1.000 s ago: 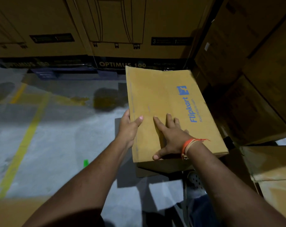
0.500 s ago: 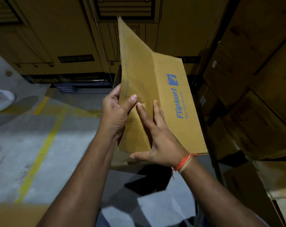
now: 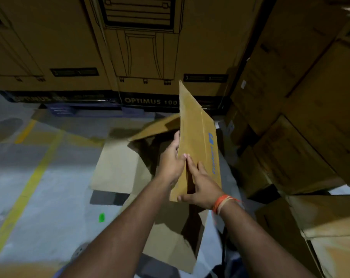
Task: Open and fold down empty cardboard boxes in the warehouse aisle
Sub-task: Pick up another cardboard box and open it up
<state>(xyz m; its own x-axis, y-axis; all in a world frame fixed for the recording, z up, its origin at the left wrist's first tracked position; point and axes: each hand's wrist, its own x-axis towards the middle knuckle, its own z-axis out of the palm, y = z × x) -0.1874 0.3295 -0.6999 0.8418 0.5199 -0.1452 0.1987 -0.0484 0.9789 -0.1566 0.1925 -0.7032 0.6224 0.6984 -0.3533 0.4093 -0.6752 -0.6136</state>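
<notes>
A brown cardboard box with a blue printed logo [image 3: 198,137] is held up in front of me, partly opened, its near panel standing almost edge-on. My left hand [image 3: 171,159] grips the left edge of that panel, thumb on the near face and fingers behind it. My right hand [image 3: 200,187], with an orange thread band at the wrist, holds the panel's lower part, fingers spread on the face and thumb under the bottom edge. A second panel or flap [image 3: 156,128] swings out to the left behind my left hand.
Flat cardboard sheets [image 3: 118,167] lie on the grey floor below the box. Large printed cartons [image 3: 142,47] stand stacked along the back, more cartons [image 3: 302,97] pile up at the right. Yellow floor lines [image 3: 29,183] run at left, with a small green scrap [image 3: 101,217].
The box has turned from lying flat to nearly edge-on, and its back panel has spread away to the left. Both hands kept their hold and shifted lower and to the right.
</notes>
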